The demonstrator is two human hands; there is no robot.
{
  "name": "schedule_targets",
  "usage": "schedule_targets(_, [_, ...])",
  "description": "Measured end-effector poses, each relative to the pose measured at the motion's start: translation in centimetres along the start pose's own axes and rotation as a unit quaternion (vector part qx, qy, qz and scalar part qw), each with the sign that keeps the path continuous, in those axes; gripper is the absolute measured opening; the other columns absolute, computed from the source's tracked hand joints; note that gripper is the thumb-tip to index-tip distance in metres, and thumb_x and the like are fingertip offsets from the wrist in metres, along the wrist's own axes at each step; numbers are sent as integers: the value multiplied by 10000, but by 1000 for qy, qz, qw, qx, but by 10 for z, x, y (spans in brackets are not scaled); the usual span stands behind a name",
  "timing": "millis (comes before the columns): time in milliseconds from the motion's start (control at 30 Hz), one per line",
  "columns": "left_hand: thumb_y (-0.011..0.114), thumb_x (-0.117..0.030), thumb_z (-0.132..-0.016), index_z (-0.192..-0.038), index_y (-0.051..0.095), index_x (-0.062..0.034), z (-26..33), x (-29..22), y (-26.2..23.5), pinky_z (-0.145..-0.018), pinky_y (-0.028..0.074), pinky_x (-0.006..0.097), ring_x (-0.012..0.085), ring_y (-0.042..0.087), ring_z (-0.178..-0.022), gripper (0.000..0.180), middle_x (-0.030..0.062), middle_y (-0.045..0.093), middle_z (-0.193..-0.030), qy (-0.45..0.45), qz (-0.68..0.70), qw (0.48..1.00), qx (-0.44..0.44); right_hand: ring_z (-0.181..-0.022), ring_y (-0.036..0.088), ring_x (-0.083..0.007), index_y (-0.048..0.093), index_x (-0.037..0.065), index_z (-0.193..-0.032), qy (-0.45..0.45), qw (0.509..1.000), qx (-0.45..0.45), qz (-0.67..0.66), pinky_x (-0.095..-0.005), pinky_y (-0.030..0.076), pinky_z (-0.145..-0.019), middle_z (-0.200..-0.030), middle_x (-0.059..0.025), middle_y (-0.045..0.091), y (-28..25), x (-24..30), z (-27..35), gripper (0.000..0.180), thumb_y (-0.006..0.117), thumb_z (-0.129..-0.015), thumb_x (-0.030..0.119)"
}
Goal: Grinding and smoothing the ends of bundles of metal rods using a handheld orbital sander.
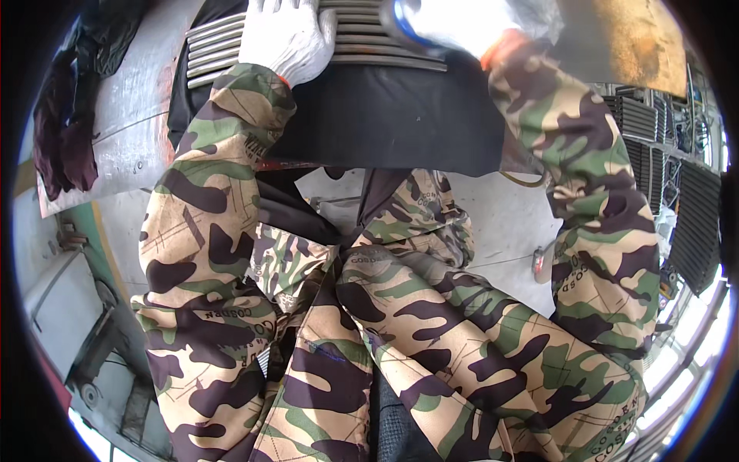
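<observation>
Several grey metal rods [377, 49] lie side by side on a black cloth [362, 115] at the top of the view. My left hand [286, 38], in a white knit glove, rests flat across the rods near their left end. Its thumb stands apart, and the fingertips run out of the picture. Over the right part of the rods, my right hand [493, 27] is a bright white blur. Something whitish with a curved blue edge [408, 27] shows beside it, too smeared to name. The right fingers cannot be made out.
Dark garments [73, 131] hang over the grey metal table [142, 100] at left. A brown, rusty-looking board [643, 42] is at the upper right. Racks of dark ribbed parts [654, 146] stand beyond my right arm. White machinery [65, 300] is at lower left.
</observation>
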State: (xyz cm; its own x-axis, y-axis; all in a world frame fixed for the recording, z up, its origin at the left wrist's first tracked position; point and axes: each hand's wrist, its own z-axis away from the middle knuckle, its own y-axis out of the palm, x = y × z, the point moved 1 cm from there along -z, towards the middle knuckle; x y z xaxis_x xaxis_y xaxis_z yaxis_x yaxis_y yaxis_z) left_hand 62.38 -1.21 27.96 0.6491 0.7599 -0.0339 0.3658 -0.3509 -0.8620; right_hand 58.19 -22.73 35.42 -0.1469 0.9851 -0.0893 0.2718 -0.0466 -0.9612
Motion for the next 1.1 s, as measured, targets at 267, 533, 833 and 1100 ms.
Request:
schedule_targets(267, [544, -279, -984, -1367, 582, 68, -1, 1, -1, -1209, 307, 537, 434, 529, -1340, 519, 268, 613, -1376, -6, -12, 1000, 15, -879, 696, -400, 661, 53, -980, -35, 999, 3, -16, -509, 565, -761, -944, -215, 677, -9, 18, 4, 240, 607, -888, 268])
schedule_targets(533, [565, -266, -968, -1342, 598, 64, -1, 3, 4, -1207, 310, 532, 426, 528, -1338, 499, 259, 617, -1366, -8, -3, 1000, 1, -885, 698, -401, 660, 59, -972, -40, 998, 9, -40, -518, 568, -766, -944, -214, 678, -10, 26, 1, 224, 625, -881, 261])
schedule_targets(833, [570, -292, -964, -1257, 659, -6, 3, 16, 21, -1049, 405, 522, 354, 612, -1184, 419, 178, 679, -1256, 49, -75, 995, -46, -880, 701, -385, 671, 66, -989, -32, 999, 20, -13, -505, 576, -758, -948, -200, 679, -5, 32, -4, 246, 628, -875, 280])
schedule_targets(1100, [549, -346, -985, -1325, 625, 19, 7, 22, 4, -1137, 336, 547, 410, 539, -1298, 505, 234, 628, -1355, -17, -56, 998, -29, -892, 695, -398, 658, 65, -979, -42, 999, 10, -20, -510, 569, -767, -939, -203, 676, -10, 39, 9, 246, 629, -884, 290])
